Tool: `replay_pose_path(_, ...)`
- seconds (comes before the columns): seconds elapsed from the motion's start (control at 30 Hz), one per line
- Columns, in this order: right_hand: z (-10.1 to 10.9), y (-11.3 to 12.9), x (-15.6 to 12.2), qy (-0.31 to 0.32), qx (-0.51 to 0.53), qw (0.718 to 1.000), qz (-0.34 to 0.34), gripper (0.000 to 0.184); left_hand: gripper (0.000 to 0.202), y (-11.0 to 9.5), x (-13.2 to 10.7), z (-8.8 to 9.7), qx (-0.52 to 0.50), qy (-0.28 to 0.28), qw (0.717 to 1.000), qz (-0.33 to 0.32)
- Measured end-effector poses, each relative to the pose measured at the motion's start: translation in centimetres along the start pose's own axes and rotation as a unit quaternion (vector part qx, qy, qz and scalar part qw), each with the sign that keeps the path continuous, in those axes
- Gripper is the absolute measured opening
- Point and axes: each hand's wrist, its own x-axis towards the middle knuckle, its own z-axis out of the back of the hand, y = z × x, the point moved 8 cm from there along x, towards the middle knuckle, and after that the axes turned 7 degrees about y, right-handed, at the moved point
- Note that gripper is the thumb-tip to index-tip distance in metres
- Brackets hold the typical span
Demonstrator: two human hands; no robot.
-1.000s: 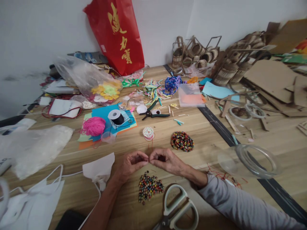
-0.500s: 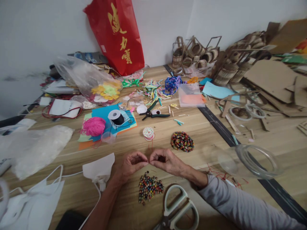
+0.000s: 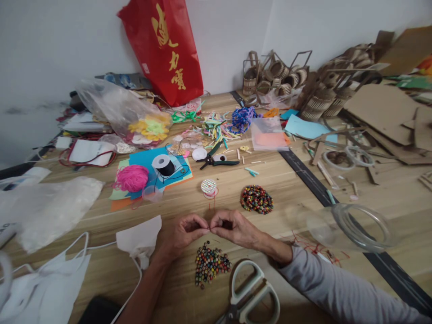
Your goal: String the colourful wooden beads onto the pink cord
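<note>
Beads [image 3: 212,265] and red bag [image 3: 162,51] with gold “力寶” [image 3: 178,80]

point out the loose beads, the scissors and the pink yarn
loose beads [image 3: 212,264]: head view, middle of the pile
scissors [image 3: 254,298]: head view, on a handle
pink yarn [image 3: 132,178]: head view, middle of the ball

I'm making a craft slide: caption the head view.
Left hand and right hand pinch close together near loose, round, multicoloured beads.

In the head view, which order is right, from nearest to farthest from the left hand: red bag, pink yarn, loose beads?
1. Loose beads: just on the near side of the left hand.
2. Pink yarn: beyond it, to the left.
3. Red bag: far back, by the wall.
</note>
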Motion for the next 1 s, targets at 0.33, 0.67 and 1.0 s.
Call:
replay_pose_path(0.33, 0.15, -0.05, -0.02, -0.008, 0.001, 1.0, 0.001, 0.01, 0.012, -0.28, 0.02, -0.14, 0.007, 0.014, 1.0, -0.001)
replay_pose_path(0.67, 0.44, -0.3, -0.09, -0.027, 0.047, 0.998, -0.018, 0.016, 0.018, -0.41, -0.18, 0.5, -0.034, -0.018, 0.999, 0.019)
replay_pose_path(1.0, 0.1, -0.76, -0.11, -0.007, 0.063, 0.998, -0.03, 0.015, 0.024, -0.5, -0.3, 0.13, -0.077, -0.008, 0.997, 0.018)
